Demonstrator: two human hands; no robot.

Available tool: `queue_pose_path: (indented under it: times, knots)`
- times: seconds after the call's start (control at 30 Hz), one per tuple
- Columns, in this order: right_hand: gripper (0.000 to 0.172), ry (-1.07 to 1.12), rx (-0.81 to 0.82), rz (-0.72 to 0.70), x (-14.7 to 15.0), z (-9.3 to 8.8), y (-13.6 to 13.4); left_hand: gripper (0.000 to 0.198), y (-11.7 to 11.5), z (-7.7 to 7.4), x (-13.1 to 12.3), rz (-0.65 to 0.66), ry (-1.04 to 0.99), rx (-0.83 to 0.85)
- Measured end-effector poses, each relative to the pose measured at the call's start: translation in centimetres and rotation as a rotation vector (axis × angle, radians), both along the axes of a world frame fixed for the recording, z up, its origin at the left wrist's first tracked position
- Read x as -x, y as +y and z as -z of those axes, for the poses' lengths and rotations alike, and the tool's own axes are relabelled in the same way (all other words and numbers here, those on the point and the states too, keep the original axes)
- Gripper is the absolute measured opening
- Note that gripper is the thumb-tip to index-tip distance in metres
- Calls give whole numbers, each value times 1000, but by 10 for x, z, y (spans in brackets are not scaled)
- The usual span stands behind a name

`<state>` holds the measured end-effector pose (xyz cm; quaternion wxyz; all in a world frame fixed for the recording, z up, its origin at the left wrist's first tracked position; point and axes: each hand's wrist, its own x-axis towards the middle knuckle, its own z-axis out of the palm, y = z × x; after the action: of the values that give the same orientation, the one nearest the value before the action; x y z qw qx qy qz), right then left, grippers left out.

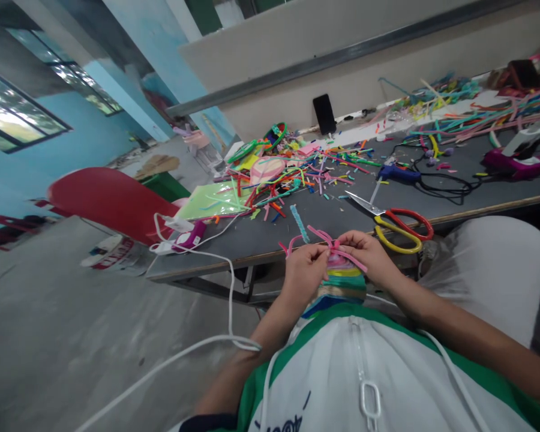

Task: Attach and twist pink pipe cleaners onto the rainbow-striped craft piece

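Note:
Both hands meet just off the table's front edge over my lap, holding pink pipe cleaners (pixel 353 260) that cross and fan out. My left hand (pixel 305 267) is closed, thumb and fingers pinching the pink strands near their crossing. From the other side, my right hand (pixel 366 252) grips them close to a small pink knot or bend. A light blue fuzzy strip (pixel 299 223) lies on the table just beyond my hands. To the right, scissors (pixel 380 213) with one red and one yellow handle rest with blades open, pointing away to the left.
Cut pipe cleaner pieces (pixel 324 171) litter the grey table (pixel 207 251). A blue glue gun (pixel 399 174) lies behind the scissors. Purple power blocks sit left (pixel 191 236) and right (pixel 515 163); a white cable (pixel 231 288) hangs past my left arm. A phone (pixel 324 114) leans at the back.

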<state>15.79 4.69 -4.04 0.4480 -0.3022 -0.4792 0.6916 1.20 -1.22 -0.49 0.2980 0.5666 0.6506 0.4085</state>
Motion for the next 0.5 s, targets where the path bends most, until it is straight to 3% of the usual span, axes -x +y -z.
queue_pose_path:
  times: [0.13, 0.27, 0.5]
  knots:
    - [21, 3, -10, -81, 1, 3, 7, 20, 1, 1, -1, -1, 50, -31]
    - [17, -63, -94, -76, 1, 9, 9, 20, 2, 3, -2, -1, 97, -53]
    - [10, -378, -374, 158, 7, 13, 2, 21, 2, 6, -2, 64, 163, -132]
